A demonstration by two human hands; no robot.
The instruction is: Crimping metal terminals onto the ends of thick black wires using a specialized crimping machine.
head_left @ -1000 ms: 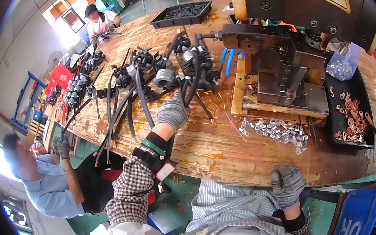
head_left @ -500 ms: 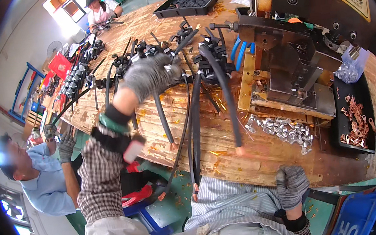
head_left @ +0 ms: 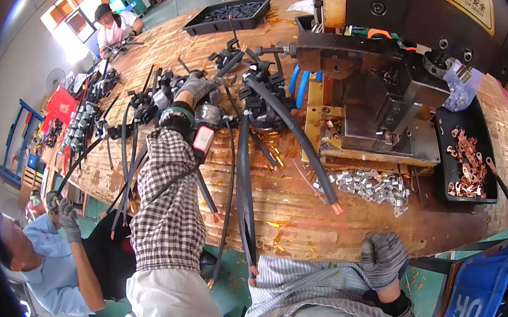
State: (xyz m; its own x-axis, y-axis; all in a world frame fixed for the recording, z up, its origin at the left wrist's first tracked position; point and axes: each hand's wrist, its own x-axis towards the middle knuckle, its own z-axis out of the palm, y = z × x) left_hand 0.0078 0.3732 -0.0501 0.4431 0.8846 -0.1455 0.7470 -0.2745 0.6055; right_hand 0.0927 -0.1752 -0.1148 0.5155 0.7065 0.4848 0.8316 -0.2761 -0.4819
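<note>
My left hand (head_left: 199,87), in a striped grey glove, reaches far over the table among black cable assemblies (head_left: 260,100). Its fingers lie beside a short, thick black cable (head_left: 230,65), and their grip is partly hidden. Long black cables (head_left: 246,177) with bare copper ends trail from the assemblies toward the near table edge, some hanging past it. My right hand (head_left: 383,259), gloved alike, rests at the near table edge in a loose fist; nothing shows in it.
A heavy dark metal press (head_left: 382,94) stands right of the cables. Before it lie silver metal sleeves (head_left: 370,189); copper lugs (head_left: 467,162) fill a black tray (head_left: 487,197). Another black tray (head_left: 194,30) is at the back. One co-worker (head_left: 52,251) sits left, another (head_left: 113,28) far left.
My left hand has moved farther forward over the cable assemblies, and its forearm has swung right. The view has shifted slightly. My right hand keeps its place at the table edge.
</note>
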